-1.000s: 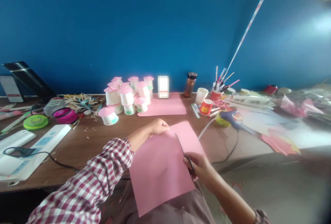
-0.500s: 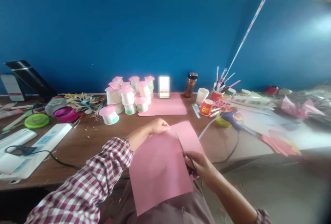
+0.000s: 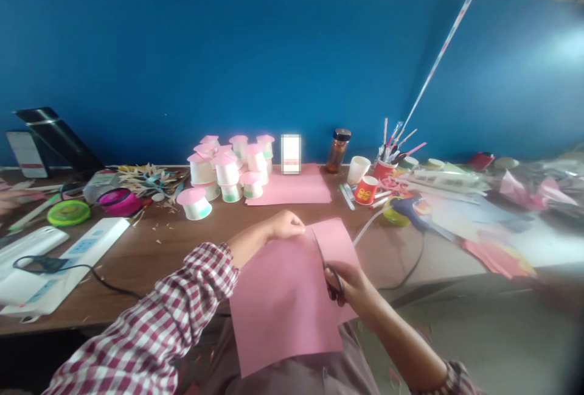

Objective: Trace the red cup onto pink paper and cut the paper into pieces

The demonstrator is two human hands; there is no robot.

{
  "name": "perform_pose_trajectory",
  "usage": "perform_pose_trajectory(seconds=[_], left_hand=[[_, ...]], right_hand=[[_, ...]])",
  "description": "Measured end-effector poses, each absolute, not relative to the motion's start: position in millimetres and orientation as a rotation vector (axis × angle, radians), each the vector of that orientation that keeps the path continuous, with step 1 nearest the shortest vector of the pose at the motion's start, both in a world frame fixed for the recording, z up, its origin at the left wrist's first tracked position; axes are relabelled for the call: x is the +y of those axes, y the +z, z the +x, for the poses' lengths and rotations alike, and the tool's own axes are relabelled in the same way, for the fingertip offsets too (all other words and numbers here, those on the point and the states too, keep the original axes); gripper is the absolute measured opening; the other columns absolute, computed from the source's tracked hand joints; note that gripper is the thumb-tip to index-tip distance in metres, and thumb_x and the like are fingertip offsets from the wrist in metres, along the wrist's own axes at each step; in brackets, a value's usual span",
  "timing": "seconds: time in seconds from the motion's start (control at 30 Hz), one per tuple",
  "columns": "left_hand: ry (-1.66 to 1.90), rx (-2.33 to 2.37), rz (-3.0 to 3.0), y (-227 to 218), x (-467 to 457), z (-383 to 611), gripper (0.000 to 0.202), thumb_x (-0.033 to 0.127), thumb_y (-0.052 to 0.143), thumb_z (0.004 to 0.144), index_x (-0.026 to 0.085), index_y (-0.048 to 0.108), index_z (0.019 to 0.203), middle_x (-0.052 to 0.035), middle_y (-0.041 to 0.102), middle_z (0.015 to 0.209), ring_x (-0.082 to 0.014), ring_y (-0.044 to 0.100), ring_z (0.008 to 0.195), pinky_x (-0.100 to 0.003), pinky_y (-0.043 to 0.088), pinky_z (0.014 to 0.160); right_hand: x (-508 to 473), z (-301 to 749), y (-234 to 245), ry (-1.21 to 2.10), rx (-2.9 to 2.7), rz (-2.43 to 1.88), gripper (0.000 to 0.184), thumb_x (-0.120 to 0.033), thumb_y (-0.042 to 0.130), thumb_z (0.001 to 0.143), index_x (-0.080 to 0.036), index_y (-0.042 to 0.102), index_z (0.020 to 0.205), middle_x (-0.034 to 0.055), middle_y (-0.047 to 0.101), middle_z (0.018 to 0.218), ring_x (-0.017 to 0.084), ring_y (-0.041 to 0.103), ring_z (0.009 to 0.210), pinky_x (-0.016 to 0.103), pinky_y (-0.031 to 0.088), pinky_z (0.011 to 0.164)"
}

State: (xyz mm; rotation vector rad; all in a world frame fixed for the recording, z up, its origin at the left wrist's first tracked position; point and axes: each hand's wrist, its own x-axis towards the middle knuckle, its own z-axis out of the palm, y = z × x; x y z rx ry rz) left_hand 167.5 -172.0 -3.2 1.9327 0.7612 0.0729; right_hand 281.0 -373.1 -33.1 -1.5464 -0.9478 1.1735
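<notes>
A large sheet of pink paper [image 3: 283, 304] hangs over my lap, its far edge pinched by my left hand [image 3: 286, 224]. Dark-handled scissors [image 3: 336, 282] are gripped in my right hand [image 3: 353, 288], their blades lying along a cut that runs up toward the sheet's far edge. To the right of that cut, a narrower strip of the pink paper [image 3: 335, 240] stands apart from the main part. Part of the blades is hidden by the paper, and the fingertips of my left hand are partly folded out of sight.
White paper cups with pink tops [image 3: 227, 170] are stacked at the back. Beside them lie more pink sheets [image 3: 296, 187]. A brown bottle [image 3: 338, 151], a red cup [image 3: 365, 190] and a glue gun [image 3: 410, 209] stand or lie rightward. A power strip [image 3: 82, 261] lies left.
My right hand with the scissors has moved slightly farther up the paper along the cut. The strip's top edge has dropped a little. My left hand still pinches the far edge.
</notes>
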Motion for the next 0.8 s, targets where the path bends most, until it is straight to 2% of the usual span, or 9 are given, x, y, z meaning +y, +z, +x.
perform_pose_trajectory(seconds=[0.2,0.3,0.53,0.63,0.8], left_hand=[[0.106,0.741,1.938,5,-156,169,0.019,0.033,0.057,0.064,0.015,0.062,0.058,0.0022,0.053,0.059,-0.0108,0.045,0.057,-0.023,0.034,0.057],[0.125,0.728,1.956,11,-144,169,0.02,0.034,0.058,0.064,0.016,0.058,0.055,0.0028,0.049,0.057,-0.0103,0.041,0.055,-0.024,0.031,0.054],[0.133,0.729,1.993,14,-117,170,0.025,0.037,0.06,0.065,0.017,0.051,0.052,0.0041,0.042,0.052,-0.009,0.034,0.048,-0.025,0.027,0.05],[0.141,0.741,1.998,9,-113,173,0.024,0.038,0.06,0.065,0.017,0.055,0.054,0.0034,0.046,0.052,-0.0105,0.04,0.05,-0.025,0.03,0.052],[0.15,0.736,2.009,4,-112,176,0.023,0.038,0.058,0.065,0.016,0.06,0.059,0.0014,0.054,0.057,-0.0121,0.047,0.056,-0.025,0.034,0.055]], right_hand=[[-353,285,-21,1.1,-1.007,-1.56,0.04,-0.052,0.057,0.074,-0.016,0.051,0.058,-0.0043,0.047,0.048,0.007,0.042,0.041,0.018,0.032,0.037],[-339,289,-20,1.074,-1.044,-1.56,0.037,-0.049,0.058,0.075,-0.016,0.053,0.059,-0.0046,0.047,0.048,0.007,0.041,0.041,0.018,0.032,0.037],[-311,298,-20,1.024,-1.126,-1.577,0.033,-0.043,0.058,0.078,-0.013,0.067,0.085,-0.0048,0.048,0.05,0.007,0.041,0.04,0.019,0.034,0.037],[-302,302,-22,1.014,-1.134,-1.595,0.032,-0.042,0.057,0.078,-0.013,0.067,0.087,-0.0052,0.048,0.049,0.007,0.041,0.039,0.018,0.034,0.036],[-295,303,-19,1.023,-1.109,-1.589,0.028,-0.041,0.057,0.078,-0.014,0.067,0.078,-0.0053,0.046,0.05,0.006,0.04,0.041,0.018,0.035,0.037]])
